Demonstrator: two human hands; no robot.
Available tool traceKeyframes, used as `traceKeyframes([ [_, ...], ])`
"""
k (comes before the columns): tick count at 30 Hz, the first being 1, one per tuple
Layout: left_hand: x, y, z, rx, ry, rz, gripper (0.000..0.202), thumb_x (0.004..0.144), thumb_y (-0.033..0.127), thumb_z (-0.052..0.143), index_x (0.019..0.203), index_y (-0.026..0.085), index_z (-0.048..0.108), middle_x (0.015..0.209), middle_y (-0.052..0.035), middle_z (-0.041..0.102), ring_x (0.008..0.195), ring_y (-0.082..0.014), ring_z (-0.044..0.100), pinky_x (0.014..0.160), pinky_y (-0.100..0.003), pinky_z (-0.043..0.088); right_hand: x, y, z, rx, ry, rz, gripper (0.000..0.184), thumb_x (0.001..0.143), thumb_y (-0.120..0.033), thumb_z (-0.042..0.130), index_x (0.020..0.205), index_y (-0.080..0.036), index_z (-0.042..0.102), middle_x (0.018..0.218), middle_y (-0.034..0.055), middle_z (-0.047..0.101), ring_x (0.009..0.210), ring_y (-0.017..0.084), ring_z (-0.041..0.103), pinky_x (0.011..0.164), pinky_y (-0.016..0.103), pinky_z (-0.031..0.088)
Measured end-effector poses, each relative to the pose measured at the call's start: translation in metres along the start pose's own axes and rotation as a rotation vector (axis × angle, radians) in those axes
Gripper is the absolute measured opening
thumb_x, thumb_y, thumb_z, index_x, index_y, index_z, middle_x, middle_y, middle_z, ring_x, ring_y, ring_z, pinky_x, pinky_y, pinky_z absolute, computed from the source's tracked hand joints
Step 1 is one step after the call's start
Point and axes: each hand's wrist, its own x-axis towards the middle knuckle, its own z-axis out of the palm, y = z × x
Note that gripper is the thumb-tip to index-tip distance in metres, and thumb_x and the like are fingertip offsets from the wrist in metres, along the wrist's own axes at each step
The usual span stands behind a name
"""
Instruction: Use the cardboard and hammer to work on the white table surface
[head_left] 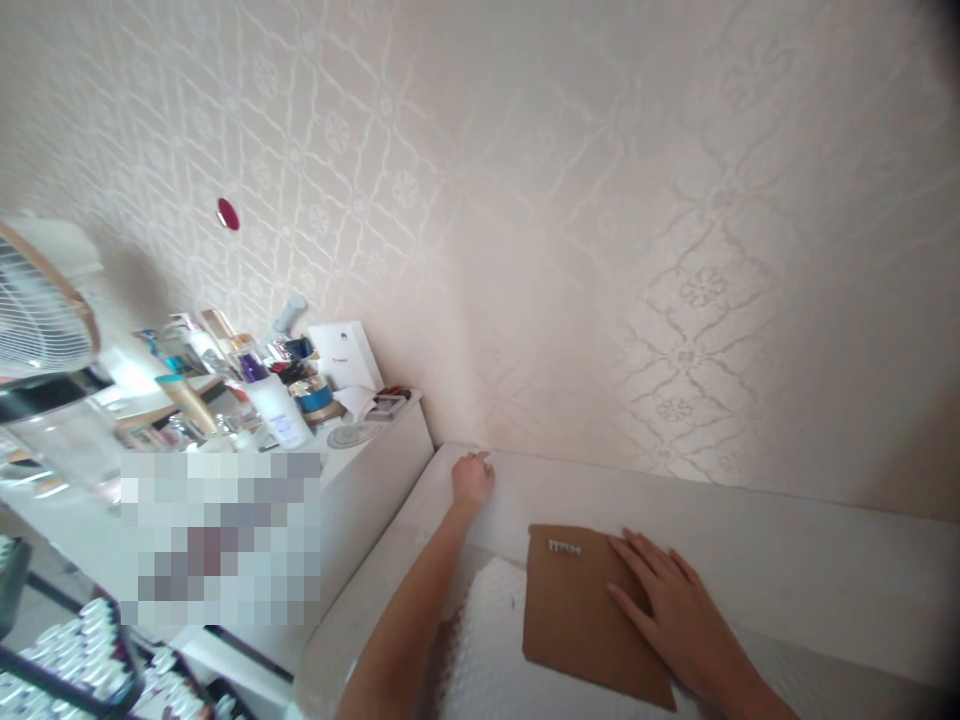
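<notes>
My right hand (671, 605) lies flat on the right part of a brown piece of cardboard (581, 620), fingers spread. A short row of small white pieces (564, 548) sits near the cardboard's upper left edge; they are too small to name. My left arm reaches farther forward, and my left hand (472, 482) rests on the white surface (540, 487) close to the wall, its fingers curled in. Whatever those fingers hold, if anything, is hidden. Under the cardboard spreads a white, bumpy sheet (487, 625) that looks like bubble wrap.
To the left, a white table (390, 470) carries bottles, a white pump bottle (279, 410), a white box (345, 355) and a blue tape roll (311, 392). A fan (45, 300) stands at the far left. Many white-capped items (82, 650) fill a rack below. Patterned wall rises ahead.
</notes>
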Motion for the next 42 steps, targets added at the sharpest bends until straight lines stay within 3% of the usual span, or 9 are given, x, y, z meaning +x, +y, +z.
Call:
traceKeyframes([
  [4, -0.019, 0.01, -0.005, -0.108, 0.074, 0.162, 0.03, 0.083, 0.015, 0.047, 0.106, 0.017, 0.066, 0.098, -0.0073, 0.066, 0.096, -0.0183, 0.058, 0.092, -0.031, 0.041, 0.0, 0.0, -0.001, 0.0, -0.022, 0.007, 0.057, 0.088, -0.055, 0.034, 0.133, -0.023, 0.047, 0.14, 0.0069, 0.044, 0.128, 0.023, 0.04, 0.107, 0.048, 0.029],
  [9, -0.065, 0.033, -0.021, -0.312, -0.209, 0.555, 0.023, 0.078, 0.02, 0.054, 0.097, 0.019, 0.067, 0.088, -0.0029, 0.068, 0.086, -0.0154, 0.059, 0.085, -0.027, 0.044, 0.002, -0.001, -0.005, 0.001, -0.038, 0.013, 0.057, 0.088, -0.054, 0.034, 0.133, -0.022, 0.047, 0.14, 0.0079, 0.045, 0.127, 0.023, 0.041, 0.106, 0.048, 0.029],
  [13, -0.087, 0.045, -0.026, -0.26, -0.31, 0.64, 0.015, 0.077, 0.024, 0.057, 0.087, 0.019, 0.067, 0.084, -0.0033, 0.068, 0.082, -0.0166, 0.059, 0.08, -0.027, 0.044, 0.002, -0.003, -0.007, 0.002, -0.037, 0.017, 0.057, 0.088, -0.054, 0.035, 0.132, -0.021, 0.049, 0.138, 0.0085, 0.046, 0.127, 0.023, 0.041, 0.106, 0.048, 0.029],
  [20, -0.089, 0.051, -0.018, -0.208, -0.319, 0.573, 0.011, 0.079, 0.019, 0.054, 0.08, 0.019, 0.065, 0.082, -0.0021, 0.067, 0.083, -0.0162, 0.059, 0.078, -0.026, 0.044, 0.003, -0.001, -0.005, 0.012, -0.02, 0.005, 0.056, 0.088, -0.053, 0.035, 0.132, -0.022, 0.048, 0.138, 0.0086, 0.047, 0.126, 0.023, 0.042, 0.106, 0.047, 0.03],
  [28, -0.072, 0.043, -0.017, -0.427, -0.304, 0.372, 0.016, 0.082, 0.024, 0.053, 0.088, 0.017, 0.066, 0.085, -0.0014, 0.071, 0.079, -0.0125, 0.063, 0.074, -0.021, 0.047, 0.002, -0.001, -0.005, 0.02, -0.009, 0.004, 0.056, 0.088, -0.053, 0.034, 0.133, -0.022, 0.047, 0.137, 0.0087, 0.047, 0.126, 0.023, 0.042, 0.106, 0.048, 0.029],
  [33, -0.038, 0.025, -0.021, -0.23, -0.134, 0.162, 0.022, 0.084, 0.018, 0.049, 0.092, 0.019, 0.069, 0.096, -0.0019, 0.071, 0.087, -0.0131, 0.063, 0.083, -0.023, 0.047, 0.002, -0.001, -0.006, 0.035, -0.003, 0.004, 0.056, 0.088, -0.053, 0.035, 0.133, -0.023, 0.047, 0.138, 0.0085, 0.047, 0.126, 0.024, 0.042, 0.105, 0.048, 0.03],
  [36, -0.023, 0.013, -0.019, -0.134, -0.091, 0.06, 0.024, 0.084, 0.016, 0.048, 0.094, 0.021, 0.07, 0.101, -0.0016, 0.07, 0.095, -0.0139, 0.062, 0.088, -0.024, 0.045, 0.002, -0.001, -0.007, 0.037, -0.005, 0.008, 0.056, 0.088, -0.053, 0.035, 0.133, -0.023, 0.047, 0.138, 0.0084, 0.047, 0.126, 0.023, 0.041, 0.105, 0.048, 0.03],
  [39, -0.018, 0.006, -0.014, -0.106, -0.09, 0.031, 0.026, 0.084, 0.014, 0.047, 0.095, 0.021, 0.069, 0.104, -0.0038, 0.069, 0.098, -0.0162, 0.061, 0.089, -0.026, 0.044, 0.002, -0.003, -0.008, 0.036, -0.018, 0.012, 0.056, 0.088, -0.052, 0.034, 0.133, -0.021, 0.047, 0.138, 0.0091, 0.047, 0.127, 0.023, 0.041, 0.106, 0.047, 0.03],
  [42, -0.021, 0.007, -0.011, -0.07, -0.067, 0.003, 0.031, 0.084, 0.013, 0.046, 0.11, 0.019, 0.063, 0.107, -0.0079, 0.066, 0.1, -0.0184, 0.061, 0.089, -0.029, 0.044, 0.003, -0.005, -0.01, 0.035, -0.031, 0.019, 0.056, 0.088, -0.052, 0.034, 0.132, -0.02, 0.048, 0.138, 0.0094, 0.046, 0.127, 0.023, 0.041, 0.106, 0.047, 0.029],
])
